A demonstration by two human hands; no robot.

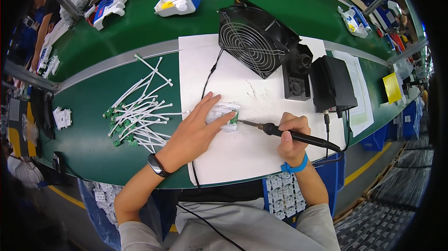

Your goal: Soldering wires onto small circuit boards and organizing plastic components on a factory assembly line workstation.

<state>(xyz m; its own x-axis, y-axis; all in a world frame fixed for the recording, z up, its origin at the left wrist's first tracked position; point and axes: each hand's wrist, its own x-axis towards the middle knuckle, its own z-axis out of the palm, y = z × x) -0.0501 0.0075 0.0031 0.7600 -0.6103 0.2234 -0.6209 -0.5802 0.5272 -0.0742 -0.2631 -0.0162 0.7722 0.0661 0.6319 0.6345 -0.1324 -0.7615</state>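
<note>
My right hand [294, 140] grips a black soldering iron [305, 139], its metal tip pointing left at a small green circuit board [234, 117]. That board sits at the right side of a white plastic part [226, 106] on the white sheet. Spread over the part, my left hand [198, 125] presses it down with its fingertips, one reaching the board's edge. Whether the iron's tip touches the board is too small to tell. Left of my left hand lies a pile of white cables with small green boards [142, 115].
A black fan with a wire grille [254, 38] stands behind the work, beside a black soldering station [333, 83]. White-and-blue housings [179, 1] lie on the green belt behind. A white plastic piece [62, 118] sits far left. A tray of white parts [283, 195] is below the bench edge.
</note>
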